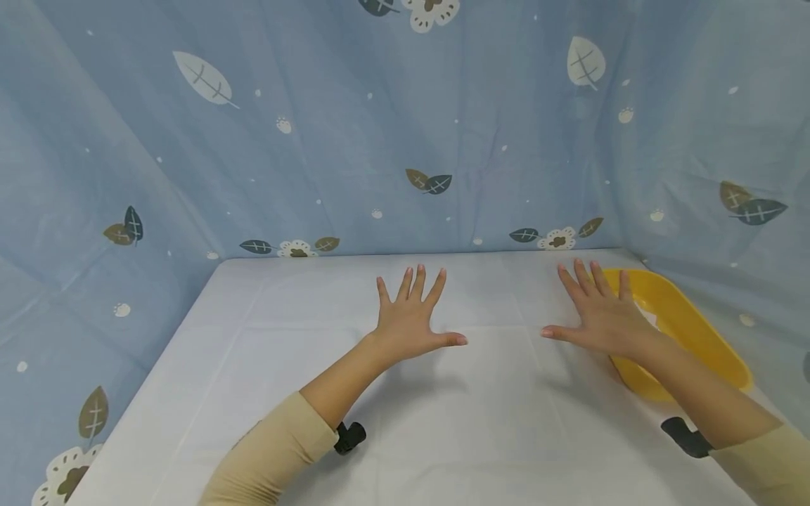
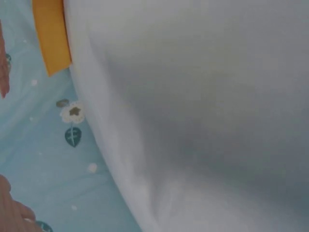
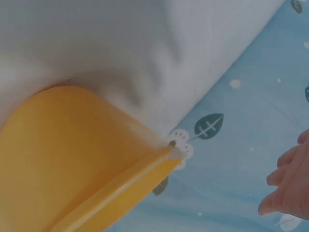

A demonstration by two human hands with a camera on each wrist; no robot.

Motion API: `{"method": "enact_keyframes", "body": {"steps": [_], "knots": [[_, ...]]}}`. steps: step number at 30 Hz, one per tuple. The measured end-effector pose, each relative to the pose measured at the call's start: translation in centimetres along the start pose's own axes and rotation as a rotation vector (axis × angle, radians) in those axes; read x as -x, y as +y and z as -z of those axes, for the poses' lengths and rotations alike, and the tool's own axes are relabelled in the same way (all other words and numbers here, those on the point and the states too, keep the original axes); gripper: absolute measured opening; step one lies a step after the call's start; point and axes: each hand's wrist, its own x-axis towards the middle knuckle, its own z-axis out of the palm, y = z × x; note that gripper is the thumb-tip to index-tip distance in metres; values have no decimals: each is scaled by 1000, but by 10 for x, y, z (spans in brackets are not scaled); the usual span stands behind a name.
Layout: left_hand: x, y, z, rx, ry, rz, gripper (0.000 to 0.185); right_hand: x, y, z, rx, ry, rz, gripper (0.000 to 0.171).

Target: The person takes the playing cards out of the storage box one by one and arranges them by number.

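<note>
My left hand (image 1: 408, 323) is held over the white table (image 1: 481, 422), fingers straight and spread wide, thumb pointing right. Nothing is in it. To the right, my right hand (image 1: 604, 320) hovers with its fingers spread too and its thumb pointing left. It overlaps the left side of a yellow basin (image 1: 696, 337) in the head view and holds nothing. Something white lies inside the basin, partly hidden behind the right hand. In the right wrist view the basin's outer wall (image 3: 72, 154) fills the lower left, with the right hand's fingers (image 3: 289, 179) at the right edge.
A blue curtain (image 1: 354, 140) printed with leaves and flowers surrounds the table at the back and sides. Black devices show under both forearms, one by the left cuff (image 1: 351, 437) and one by the right cuff (image 1: 686, 437). Hand shadows fall on the white cloth.
</note>
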Motion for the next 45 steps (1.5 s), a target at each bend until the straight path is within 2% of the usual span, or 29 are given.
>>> {"method": "enact_keyframes", "body": {"steps": [8, 17, 21, 27, 34, 37, 40, 45], "knots": [[-6, 18, -1, -1, 2, -1, 110, 10, 14, -3, 13, 39, -5, 109], [-15, 36, -8, 12, 3, -26, 109, 24, 34, -8, -50, 30, -24, 107], [-16, 42, -12, 16, 9, -40, 108, 31, 44, -12, -77, 65, -12, 105], [-18, 54, -19, 53, 36, -61, 105, 43, 62, -16, -18, 119, 23, 105], [-22, 73, -24, 35, 47, -69, 106, 54, 79, -18, 26, 108, -11, 110], [-24, 81, -26, 29, 46, -75, 106, 58, 85, -18, 39, 116, 1, 109], [-26, 89, -28, 23, 39, -82, 107, 62, 91, -19, 42, 129, 18, 110], [-27, 105, -32, -7, 18, -94, 108, 69, 105, -24, -1, 136, -10, 115]]}}
